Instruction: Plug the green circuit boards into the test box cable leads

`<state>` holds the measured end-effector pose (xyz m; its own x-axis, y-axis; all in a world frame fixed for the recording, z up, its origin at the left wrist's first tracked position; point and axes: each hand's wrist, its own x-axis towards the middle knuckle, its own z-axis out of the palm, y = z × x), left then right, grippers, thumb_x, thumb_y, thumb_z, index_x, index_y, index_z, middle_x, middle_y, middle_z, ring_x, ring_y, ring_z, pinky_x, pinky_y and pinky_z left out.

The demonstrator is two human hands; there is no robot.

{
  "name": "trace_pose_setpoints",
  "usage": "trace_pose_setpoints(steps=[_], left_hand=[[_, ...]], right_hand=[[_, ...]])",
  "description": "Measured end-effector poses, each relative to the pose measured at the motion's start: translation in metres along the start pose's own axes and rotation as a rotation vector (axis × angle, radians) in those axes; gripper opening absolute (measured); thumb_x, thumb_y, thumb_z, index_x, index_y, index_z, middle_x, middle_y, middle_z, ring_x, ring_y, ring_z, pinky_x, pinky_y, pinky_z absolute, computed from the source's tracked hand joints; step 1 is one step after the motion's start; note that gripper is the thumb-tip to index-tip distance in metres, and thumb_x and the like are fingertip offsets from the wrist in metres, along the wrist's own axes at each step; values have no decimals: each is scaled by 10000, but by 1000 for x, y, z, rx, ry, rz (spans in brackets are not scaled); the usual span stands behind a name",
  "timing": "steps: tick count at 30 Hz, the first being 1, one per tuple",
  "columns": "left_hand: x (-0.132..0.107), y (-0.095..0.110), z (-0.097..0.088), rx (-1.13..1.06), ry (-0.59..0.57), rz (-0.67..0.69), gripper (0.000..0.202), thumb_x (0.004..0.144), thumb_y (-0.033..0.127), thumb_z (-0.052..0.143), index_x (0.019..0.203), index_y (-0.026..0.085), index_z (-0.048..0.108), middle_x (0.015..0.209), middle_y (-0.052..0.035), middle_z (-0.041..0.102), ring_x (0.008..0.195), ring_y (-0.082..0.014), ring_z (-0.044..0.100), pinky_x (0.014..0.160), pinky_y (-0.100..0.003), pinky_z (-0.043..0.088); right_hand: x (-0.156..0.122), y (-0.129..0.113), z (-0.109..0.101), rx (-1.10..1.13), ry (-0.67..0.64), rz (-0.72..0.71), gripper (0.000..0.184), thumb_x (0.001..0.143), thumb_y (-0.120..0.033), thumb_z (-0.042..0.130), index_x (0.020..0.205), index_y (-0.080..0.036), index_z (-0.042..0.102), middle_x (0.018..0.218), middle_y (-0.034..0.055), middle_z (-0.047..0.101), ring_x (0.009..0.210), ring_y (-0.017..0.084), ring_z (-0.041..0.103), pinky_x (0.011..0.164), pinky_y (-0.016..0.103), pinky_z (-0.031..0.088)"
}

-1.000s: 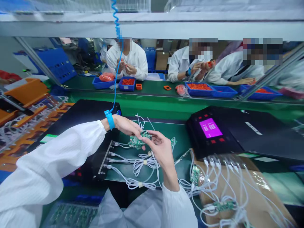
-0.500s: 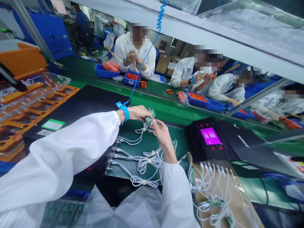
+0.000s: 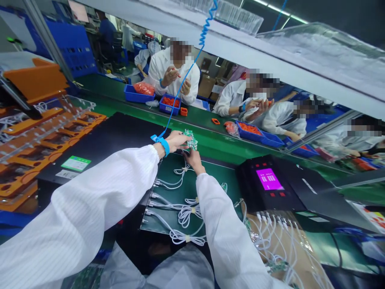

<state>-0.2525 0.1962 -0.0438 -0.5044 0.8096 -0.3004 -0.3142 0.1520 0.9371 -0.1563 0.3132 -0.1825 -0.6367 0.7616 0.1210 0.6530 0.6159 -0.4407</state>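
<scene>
My left hand point(image 3: 178, 141), with a blue wrist strap, is closed on a green circuit board point(image 3: 191, 140) held up above the dark green mat. Just below the board is my right hand point(image 3: 195, 160), fingers curled at the end of a white cable point(image 3: 184, 170); its fingertips are partly hidden under the board. Several more bundled white cables point(image 3: 188, 216) lie on the mat below my hands, their plugs running to the edge of a black box point(image 3: 120, 140) at the left.
A black tester with a lit magenta screen point(image 3: 268, 179) stands at right, many white cables point(image 3: 270, 228) plugged along its front. An orange fixture point(image 3: 51, 148) is at far left. A coiled blue cord point(image 3: 205, 30) hangs overhead. Across the line, co-workers handle orange parts beside blue bins point(image 3: 169, 105).
My right hand has moved in from the board's right side to beneath it, fingers now at the cable. The board has turned more upright in my left hand. The view has shifted slightly.
</scene>
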Motion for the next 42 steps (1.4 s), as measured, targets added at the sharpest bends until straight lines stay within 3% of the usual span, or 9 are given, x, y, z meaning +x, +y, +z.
trace_pose_setpoints(steps=[3, 5, 7, 10, 15, 19, 26, 35, 42], left_hand=[[-1, -1, -2, -34, -25, -6, 489, 866, -30, 669, 1301, 157, 547, 873, -36, 679, 748, -164, 674, 781, -392, 646], [0, -2, -2, -55, -53, 11, 617, 849, -57, 650, 1391, 196, 497, 921, -33, 665, 787, -177, 691, 794, -420, 659], [1, -4, -2, -61, -79, 47, 582, 841, -63, 641, 1348, 201, 535, 937, -33, 639, 803, -186, 698, 799, -443, 666], [2, -4, -1, -45, -54, 125, 420, 858, -45, 644, 1205, 181, 572, 944, -28, 595, 784, -175, 690, 791, -472, 673], [2, -2, 0, -40, 6, 289, 327, 890, -48, 633, 1090, 183, 514, 929, 13, 530, 761, -111, 650, 801, -438, 682], [4, -2, -3, -7, -18, 274, 340, 883, -68, 647, 1041, 187, 485, 857, 50, 475, 716, -81, 640, 806, -396, 680], [10, -5, -12, 32, -166, 221, 369, 830, -76, 721, 993, 181, 512, 851, 57, 448, 712, -78, 654, 869, -453, 664], [11, -6, -17, 111, -318, 245, 207, 894, -13, 687, 994, 140, 589, 837, 16, 560, 817, -150, 721, 893, -452, 654], [12, -7, -16, 107, -315, 256, 179, 916, -24, 645, 985, 135, 597, 804, 19, 573, 812, -154, 720, 915, -484, 644]], right_hand=[[10, -7, 9, 110, -20, 57, 304, 832, -223, 746, 1130, -177, 709, 1186, 167, 747, 1137, 332, 693, 990, 414, 529], [12, -7, 7, 207, -22, 65, 205, 821, -197, 722, 1025, -183, 733, 1061, 131, 775, 1029, 309, 726, 926, 396, 551], [7, -4, 1, 315, 3, 56, 111, 844, -233, 685, 930, -177, 728, 929, 101, 776, 905, 271, 735, 859, 374, 562], [-13, 6, -11, 478, 79, 36, 189, 898, -347, 626, 905, -166, 682, 861, 95, 766, 808, 233, 723, 809, 365, 571], [-57, 12, -24, 749, 187, -24, 383, 957, -553, 546, 1014, -183, 628, 941, 105, 775, 868, 207, 739, 866, 366, 581], [-75, 2, -29, 957, 251, -86, 401, 932, -594, 603, 982, -199, 652, 899, 79, 757, 895, 211, 720, 885, 376, 563], [-76, -3, -33, 1046, 377, -81, 274, 925, -487, 604, 1017, -257, 487, 768, -52, 558, 721, 140, 565, 765, 305, 502], [-82, -8, -40, 930, 331, -125, 351, 992, -602, 505, 983, -250, 509, 782, -32, 505, 712, 141, 503, 671, 276, 450], [-84, -9, -39, 928, 378, -54, 415, 927, -642, 561, 982, -231, 563, 808, -19, 573, 723, 147, 565, 675, 281, 482]])
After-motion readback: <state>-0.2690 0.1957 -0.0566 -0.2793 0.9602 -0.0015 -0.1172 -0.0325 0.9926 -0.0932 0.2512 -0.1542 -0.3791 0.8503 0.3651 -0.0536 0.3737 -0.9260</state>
